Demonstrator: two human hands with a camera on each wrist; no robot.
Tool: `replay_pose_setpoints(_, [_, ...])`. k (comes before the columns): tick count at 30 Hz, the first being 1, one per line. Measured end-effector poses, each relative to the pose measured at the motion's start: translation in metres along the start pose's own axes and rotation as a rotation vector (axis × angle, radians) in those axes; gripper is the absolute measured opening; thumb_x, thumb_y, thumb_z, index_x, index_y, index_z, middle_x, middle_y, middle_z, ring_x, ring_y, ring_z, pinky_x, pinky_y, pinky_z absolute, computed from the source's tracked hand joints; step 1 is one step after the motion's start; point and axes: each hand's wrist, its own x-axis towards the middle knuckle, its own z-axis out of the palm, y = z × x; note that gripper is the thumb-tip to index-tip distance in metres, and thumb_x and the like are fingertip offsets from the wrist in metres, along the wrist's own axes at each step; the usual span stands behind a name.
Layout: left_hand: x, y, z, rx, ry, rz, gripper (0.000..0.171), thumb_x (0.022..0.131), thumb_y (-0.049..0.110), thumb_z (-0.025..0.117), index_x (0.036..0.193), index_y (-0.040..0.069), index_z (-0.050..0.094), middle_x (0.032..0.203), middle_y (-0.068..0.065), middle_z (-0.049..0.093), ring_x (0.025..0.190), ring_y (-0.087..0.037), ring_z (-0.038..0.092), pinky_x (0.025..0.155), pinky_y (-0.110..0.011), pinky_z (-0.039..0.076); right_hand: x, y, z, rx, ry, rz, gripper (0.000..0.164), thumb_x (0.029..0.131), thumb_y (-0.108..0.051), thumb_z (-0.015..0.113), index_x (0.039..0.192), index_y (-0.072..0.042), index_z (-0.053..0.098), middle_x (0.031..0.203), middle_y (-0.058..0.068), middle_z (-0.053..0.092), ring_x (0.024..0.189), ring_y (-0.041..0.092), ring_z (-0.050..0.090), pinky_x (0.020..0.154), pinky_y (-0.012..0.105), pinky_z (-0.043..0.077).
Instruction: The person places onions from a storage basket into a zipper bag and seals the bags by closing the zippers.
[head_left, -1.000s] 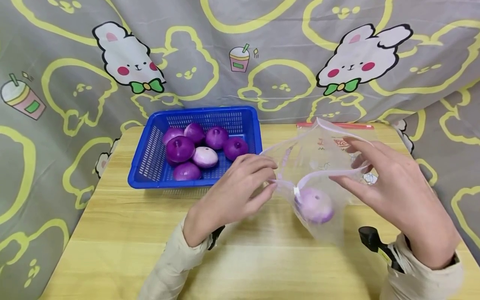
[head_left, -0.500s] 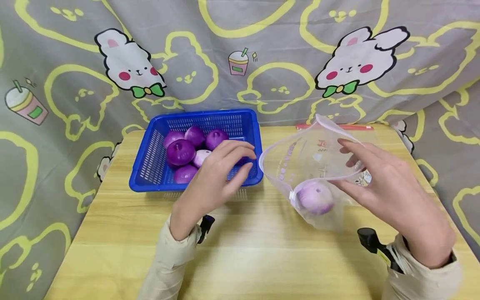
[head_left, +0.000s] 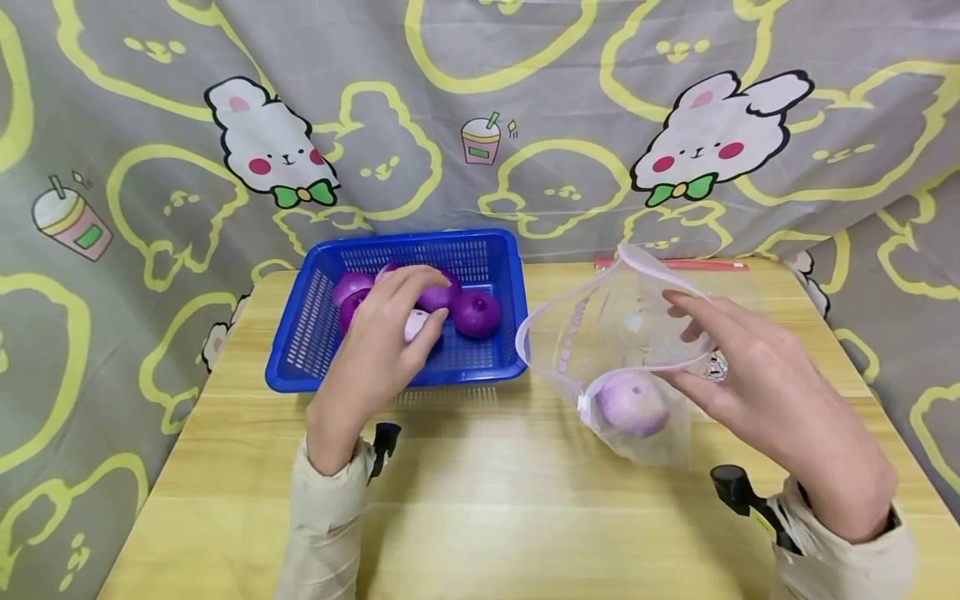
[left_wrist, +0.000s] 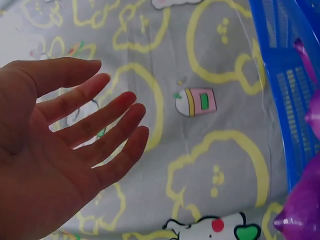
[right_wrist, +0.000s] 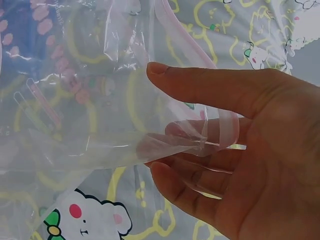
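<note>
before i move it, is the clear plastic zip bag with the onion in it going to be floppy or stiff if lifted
The clear plastic zip bag is probably floppy, since its thin walls crease. It would likely sag low, where one round pale-purple onion lies; that might roll out through the gaping mouth if tipped.

Two hands (head_left: 375,333) (head_left: 776,387), one tabletop (head_left: 480,517), one blue basket (head_left: 487,357). Six onions (head_left: 477,313) show at least partly in the basket, some of its inside being hidden; one more onion (head_left: 633,406) sits in a zip bag (head_left: 573,367), and a second bag (head_left: 705,265) lies behind.
</note>
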Motion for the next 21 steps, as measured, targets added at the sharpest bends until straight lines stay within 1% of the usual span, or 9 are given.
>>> replay_pose_setpoints(2, [0.000,-0.005,0.000,0.029,-0.006,-0.030,0.023,0.094,0.011,0.067,0.117,0.007,0.064,0.126,-0.008,0.061,0.124,-0.024,0.052,0.113,-0.045,0.035,0.001,0.000,0.000,-0.002,-0.006,-0.011,0.081,0.067,-0.006,0.088,0.140,-0.009,0.053,0.120,0.008,0.065,0.091,0.020,0.061,0.074,0.035,0.042])
replay_pose_setpoints(5, [0.000,-0.012,0.002,0.080,-0.037,-0.071,0.025,0.093,0.012,0.067,0.117,0.006,0.063,0.127,-0.010,0.060,0.122,-0.027,0.051,0.106,-0.044,0.042,0.000,0.001,0.001,-0.002,-0.013,-0.024,0.081,0.066,-0.005,0.088,0.139,-0.008,0.053,0.119,0.008,0.065,0.090,0.021,0.062,0.073,0.035,0.042])
replay_pose_setpoints(8, [0.000,-0.019,0.007,0.125,-0.075,-0.099,0.027,0.093,0.012,0.068,0.118,0.006,0.063,0.128,-0.013,0.058,0.122,-0.030,0.051,0.104,-0.046,0.044,-0.001,0.002,0.002,-0.002,-0.016,-0.026,0.081,0.066,-0.005,0.088,0.139,-0.007,0.054,0.119,0.008,0.065,0.090,0.020,0.062,0.073,0.035,0.043])
replay_pose_setpoints(10, [0.000,-0.024,0.008,0.139,-0.085,-0.107,0.029,0.092,0.011,0.068,0.119,0.005,0.063,0.128,-0.014,0.058,0.121,-0.032,0.051,0.103,-0.047,0.045,-0.002,0.002,0.002,-0.006,-0.017,-0.019,0.081,0.066,-0.005,0.088,0.139,-0.008,0.054,0.119,0.008,0.065,0.090,0.020,0.062,0.073,0.035,0.043])
replay_pose_setpoints(14, [-0.001,-0.035,0.008,0.152,-0.080,-0.136,0.030,0.090,0.009,0.070,0.119,0.003,0.063,0.126,-0.015,0.058,0.120,-0.035,0.051,0.103,-0.050,0.043,-0.002,0.002,0.001,-0.004,-0.020,-0.008,0.080,0.067,-0.005,0.088,0.140,-0.009,0.053,0.119,0.007,0.065,0.090,0.019,0.062,0.074,0.034,0.043])
replay_pose_setpoints(21, [-0.002,-0.057,0.006,0.196,-0.083,-0.215,0.032,0.087,0.006,0.073,0.118,0.001,0.063,0.126,-0.022,0.057,0.122,-0.042,0.048,0.106,-0.055,0.038,0.000,0.002,0.000,0.000,-0.033,0.014,0.080,0.070,-0.007,0.088,0.141,-0.011,0.052,0.119,0.008,0.065,0.091,0.019,0.061,0.074,0.031,0.042])
